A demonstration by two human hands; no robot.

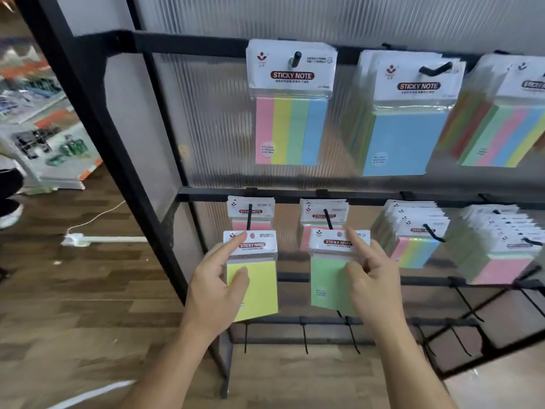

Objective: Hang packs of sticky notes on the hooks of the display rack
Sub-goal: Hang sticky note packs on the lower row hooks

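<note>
Head view: my left hand (216, 286) pinches yellow sticky note pack (259, 287), thumb on front, index on header, at tip of leftmost hook (249, 216) on display rack (141, 160) second rail. My right hand (373, 278) pinches green sticky note pack (327, 278) likewise, at neighbouring hook (328, 218).

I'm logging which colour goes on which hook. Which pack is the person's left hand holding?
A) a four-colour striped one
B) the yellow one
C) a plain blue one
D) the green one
B: the left hand grips the yellow pack, thumb on its front, while the green pack is in the right hand.
</note>
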